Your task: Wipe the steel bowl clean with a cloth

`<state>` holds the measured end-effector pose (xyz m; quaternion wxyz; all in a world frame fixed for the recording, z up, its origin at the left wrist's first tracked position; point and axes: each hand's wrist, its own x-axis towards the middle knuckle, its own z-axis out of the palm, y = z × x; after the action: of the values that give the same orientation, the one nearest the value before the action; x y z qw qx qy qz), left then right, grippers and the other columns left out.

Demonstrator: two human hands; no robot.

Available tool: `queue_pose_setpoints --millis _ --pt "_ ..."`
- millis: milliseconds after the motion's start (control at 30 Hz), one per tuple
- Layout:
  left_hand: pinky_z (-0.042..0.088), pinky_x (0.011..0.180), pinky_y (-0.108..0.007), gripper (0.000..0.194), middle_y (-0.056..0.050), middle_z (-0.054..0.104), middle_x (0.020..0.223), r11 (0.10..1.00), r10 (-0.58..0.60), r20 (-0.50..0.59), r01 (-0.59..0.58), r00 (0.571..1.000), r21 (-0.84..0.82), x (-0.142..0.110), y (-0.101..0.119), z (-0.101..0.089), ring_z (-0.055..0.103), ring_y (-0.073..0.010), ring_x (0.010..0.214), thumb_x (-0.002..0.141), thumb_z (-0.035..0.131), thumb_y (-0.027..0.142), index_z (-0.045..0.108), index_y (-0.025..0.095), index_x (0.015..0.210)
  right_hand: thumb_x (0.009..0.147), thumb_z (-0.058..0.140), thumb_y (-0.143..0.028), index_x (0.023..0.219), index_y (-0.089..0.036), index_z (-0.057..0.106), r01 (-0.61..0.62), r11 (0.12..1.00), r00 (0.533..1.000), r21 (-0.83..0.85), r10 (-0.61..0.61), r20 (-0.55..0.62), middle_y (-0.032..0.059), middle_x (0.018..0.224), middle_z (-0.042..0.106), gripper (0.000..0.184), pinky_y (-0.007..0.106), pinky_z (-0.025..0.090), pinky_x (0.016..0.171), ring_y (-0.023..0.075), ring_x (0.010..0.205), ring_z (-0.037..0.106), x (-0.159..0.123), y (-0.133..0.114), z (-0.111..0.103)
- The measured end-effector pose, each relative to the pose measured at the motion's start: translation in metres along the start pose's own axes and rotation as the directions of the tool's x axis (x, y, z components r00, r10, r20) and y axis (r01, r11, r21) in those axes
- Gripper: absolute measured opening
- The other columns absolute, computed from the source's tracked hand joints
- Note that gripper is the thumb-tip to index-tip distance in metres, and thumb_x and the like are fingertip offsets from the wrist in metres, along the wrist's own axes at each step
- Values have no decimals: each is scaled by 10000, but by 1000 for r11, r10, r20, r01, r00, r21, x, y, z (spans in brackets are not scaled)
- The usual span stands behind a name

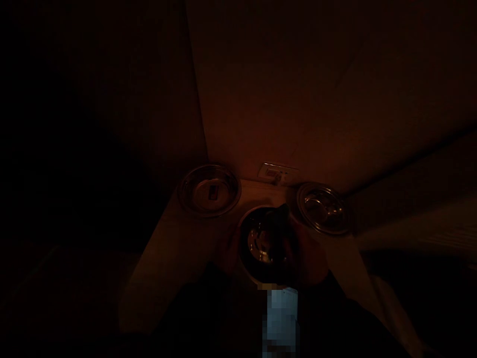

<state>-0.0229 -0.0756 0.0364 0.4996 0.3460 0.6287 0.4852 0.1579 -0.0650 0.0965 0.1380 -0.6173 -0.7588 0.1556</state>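
The view is very dark. A round, shiny metal bowl (257, 243) sits between my hands at the middle of the small table. My left hand (228, 248) is at the bowl's left rim, its fingers seeming to curl against the edge. On the opposite side, my right hand (309, 251) reaches over the bowl's right rim. Its fingers are closed around a dark, soft-looking thing (280, 216), perhaps cloth, that covers part of the bowl's inside. Shadow hides most of the fingers on both hands.
On the pale table (167, 258), a shallow metal dish (186, 191) holding a small dark rectangle stands back left. Another metal dish (322, 209) stands back right. Behind them is a wall socket (278, 172) with a plug. A bright, blurred-out screen (282, 313) lies near me.
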Motion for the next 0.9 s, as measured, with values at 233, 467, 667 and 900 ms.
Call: queue_pose_setpoints --millis 233,467,667,900 --pt "443 963 -350 391 -103 676 1113 997 74 56 -74 996 12 2 -4 0 616 -221 1046 882 415 381 665 135 1055 864 406 -203 1239 -118 527 104 981 973 -167 -66 219 194 1156 620 403 446 471 854 321 1061 560 10 -32 28" --pt "454 935 -375 374 -119 691 1061 991 119 -45 -116 992 61 5 -10 2 627 -235 1007 864 433 366 675 120 1007 817 458 -128 1212 -160 553 313 947 864 -77 -250 438 117 1160 627 407 363 388 976 245 1198 467 12 -34 27" --pt "463 910 -365 361 -110 690 1036 994 96 -43 -93 994 58 4 -10 4 632 -225 969 878 404 348 664 126 991 778 526 -146 1224 -228 557 424 905 750 0 -352 560 83 1222 587 455 302 411 935 191 1132 534 4 -18 17" --pt "446 954 -356 347 -113 684 1060 988 108 -18 -105 994 112 5 -8 0 610 -224 1047 871 424 339 671 124 986 842 465 -189 1262 -200 511 301 943 875 -140 -214 434 129 1222 590 423 343 410 927 224 1175 509 28 -22 27"
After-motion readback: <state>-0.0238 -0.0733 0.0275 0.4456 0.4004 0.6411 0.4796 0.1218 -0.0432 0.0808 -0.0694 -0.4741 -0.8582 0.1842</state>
